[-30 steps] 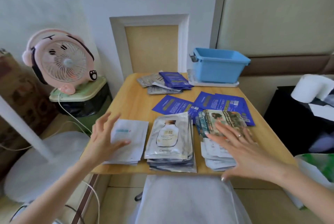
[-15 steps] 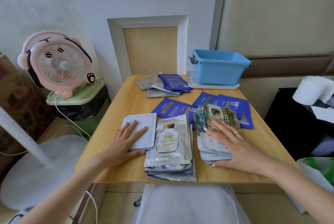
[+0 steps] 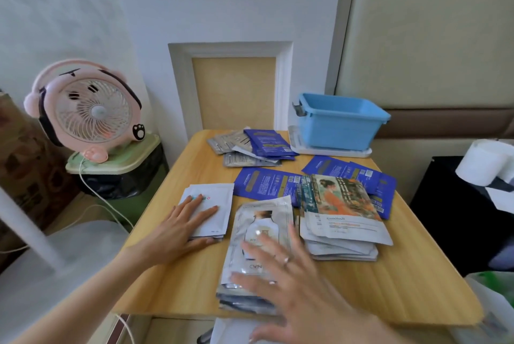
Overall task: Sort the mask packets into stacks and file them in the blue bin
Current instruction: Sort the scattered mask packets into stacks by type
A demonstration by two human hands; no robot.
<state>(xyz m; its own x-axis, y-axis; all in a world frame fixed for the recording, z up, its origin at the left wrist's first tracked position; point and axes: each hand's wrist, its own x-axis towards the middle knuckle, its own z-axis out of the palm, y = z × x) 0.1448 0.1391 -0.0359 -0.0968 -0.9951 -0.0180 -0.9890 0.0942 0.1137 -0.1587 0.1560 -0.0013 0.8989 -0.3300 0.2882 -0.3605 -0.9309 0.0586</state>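
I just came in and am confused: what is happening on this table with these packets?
A person is sorting mask packets into stacks on the table. The left hand lies flat on the white stack; the right hand, blurred, is spread over the silver stack. A picture-printed stack lies beside it. Blue packets lie loose behind; none show in the blue bin.

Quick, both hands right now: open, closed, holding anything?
Left hand: open, fingers flat on the white packet stack.
Right hand: open, fingers spread over the silver packet stack; blurred, grips nothing.
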